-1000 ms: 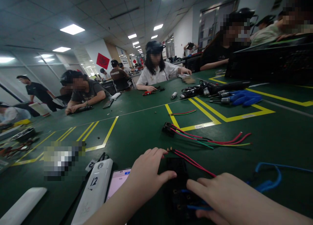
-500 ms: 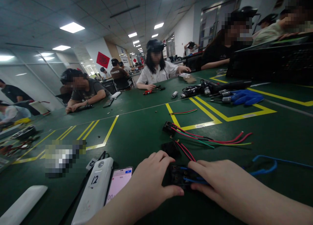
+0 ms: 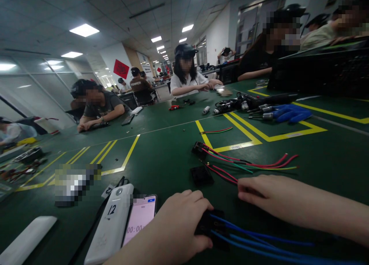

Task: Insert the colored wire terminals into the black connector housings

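Note:
My left hand [image 3: 187, 219] is closed around a black plastic housing [image 3: 217, 228] low in the middle of the view. Blue wires [image 3: 259, 238] run out of that housing to the right across the table. To its upper right, my right hand [image 3: 259, 190] is closed in a pinch on a pair of red wires [image 3: 223, 173]. Beyond my hands lies a separate black plastic block [image 3: 201, 175]. Farther off, another black housing [image 3: 198, 149] rests with red and green wires [image 3: 245, 161] trailing right.
A white power bank [image 3: 111, 222] marked 12 and a lit phone [image 3: 141, 219] lie left of my left arm. Yellow tape [image 3: 236, 146] marks the green table. Tools and a blue glove [image 3: 291, 113] sit beyond, and a person [image 3: 188, 78] works opposite.
My right hand has left the blue-wired housing and moved up and right to the red wires. The housing has come nearer in my left hand, its blue wires now spread rightward.

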A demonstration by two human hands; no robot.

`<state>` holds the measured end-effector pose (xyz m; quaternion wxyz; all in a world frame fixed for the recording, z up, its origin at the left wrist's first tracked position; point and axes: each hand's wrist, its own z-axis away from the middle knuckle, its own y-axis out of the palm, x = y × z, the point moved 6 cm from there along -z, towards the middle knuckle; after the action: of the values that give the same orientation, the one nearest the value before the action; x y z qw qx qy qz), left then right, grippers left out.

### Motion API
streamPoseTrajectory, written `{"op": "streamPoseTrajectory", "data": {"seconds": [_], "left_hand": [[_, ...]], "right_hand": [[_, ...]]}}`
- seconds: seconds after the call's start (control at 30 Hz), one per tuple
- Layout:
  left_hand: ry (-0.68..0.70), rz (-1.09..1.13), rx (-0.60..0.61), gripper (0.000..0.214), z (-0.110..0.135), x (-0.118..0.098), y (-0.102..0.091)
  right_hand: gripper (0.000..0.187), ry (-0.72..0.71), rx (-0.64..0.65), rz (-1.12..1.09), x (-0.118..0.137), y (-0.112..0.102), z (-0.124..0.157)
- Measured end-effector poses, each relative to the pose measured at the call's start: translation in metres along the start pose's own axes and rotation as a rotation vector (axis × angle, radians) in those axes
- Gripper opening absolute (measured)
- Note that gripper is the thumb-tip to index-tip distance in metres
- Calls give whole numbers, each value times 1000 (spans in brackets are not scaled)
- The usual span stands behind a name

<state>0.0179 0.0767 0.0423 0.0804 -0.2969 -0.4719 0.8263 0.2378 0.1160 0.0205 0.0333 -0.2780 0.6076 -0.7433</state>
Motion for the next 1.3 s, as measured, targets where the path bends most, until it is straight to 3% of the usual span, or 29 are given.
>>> {"op": "streamPoseTrajectory", "data": {"seconds": [0.17, 0.37, 0.5, 0.67, 0.83, 1.1, 1.3], "left_hand": [[13, 9, -9, 57, 0, -1, 0], [-31, 21, -1, 58, -1, -1, -1], [-76, 30, -21, 60, -4, -3, -1], [-133, 22, -30, 54, -7, -5, 0], [-148, 7, -27, 56, -6, -6, -1], [-68, -2, 9, 55, -4, -4, -4], [-54, 44, -6, 56, -3, -2, -5]], "right_hand": [[25, -5, -7, 18, -13, 3, -9], [28, -89, -86, -23, -3, -8, -13], [36, -204, -155, -100, 17, -23, 1], [29, -282, -62, -14, 40, -7, 19], [27, -202, 110, 34, 32, 18, 13], [23, -94, 68, -11, 29, 16, 15], [31, -13, 336, -262, 15, 9, 11]]}}
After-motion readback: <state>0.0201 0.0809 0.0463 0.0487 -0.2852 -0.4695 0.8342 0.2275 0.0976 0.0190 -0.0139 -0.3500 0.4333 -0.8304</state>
